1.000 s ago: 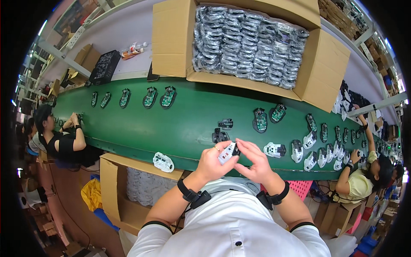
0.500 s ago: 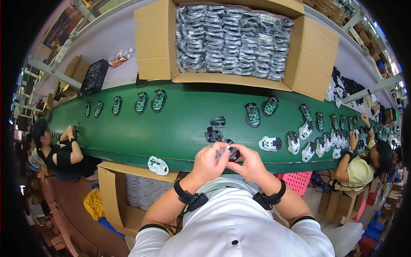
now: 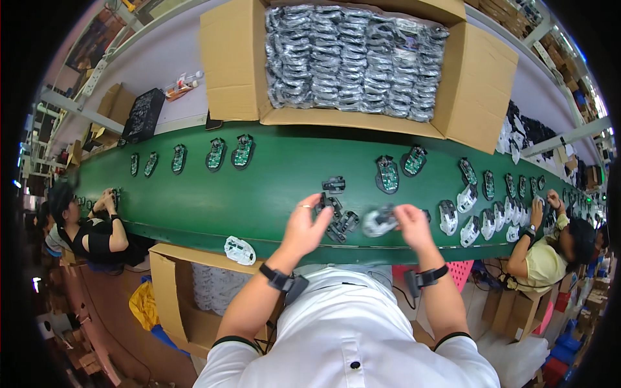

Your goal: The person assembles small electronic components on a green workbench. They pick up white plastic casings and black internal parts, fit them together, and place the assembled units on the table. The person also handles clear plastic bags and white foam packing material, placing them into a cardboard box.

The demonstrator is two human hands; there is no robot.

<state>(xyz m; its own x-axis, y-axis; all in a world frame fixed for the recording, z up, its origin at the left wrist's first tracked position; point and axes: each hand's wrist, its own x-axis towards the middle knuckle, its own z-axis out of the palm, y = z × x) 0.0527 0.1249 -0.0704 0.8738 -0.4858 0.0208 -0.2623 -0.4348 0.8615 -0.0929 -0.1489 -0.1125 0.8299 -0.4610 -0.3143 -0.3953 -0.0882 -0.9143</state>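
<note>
My right hand (image 3: pixel 414 226) pinches a pale mouse shell (image 3: pixel 379 222) with a darker end, held above the green work surface and blurred by motion. To its left, my left hand (image 3: pixel 305 226) reaches to a small cluster of black plastic parts. The thumb and forefinger close around one black plastic part (image 3: pixel 325 203); how firmly it is gripped is hard to see. More black parts (image 3: pixel 343 224) lie just right of these fingers, and another black part (image 3: pixel 334 185) lies farther back. A dark piece (image 3: pixel 425 215) peeks out behind my right hand, mostly covered.
Mouse bases with green circuit boards (image 3: pixel 243 152) line the far side. White mouse shells (image 3: pixel 447 217) stand in rows at right. A lone white shell (image 3: pixel 240 250) sits at the front edge. An open carton (image 3: pixel 362 119) of bagged pieces stands behind. Co-workers (image 3: pixel 97 229) sit left and right.
My hands have parted from the piece they held together. The left went forward and left to the black parts; the right moved right and now holds the pale shell.
</note>
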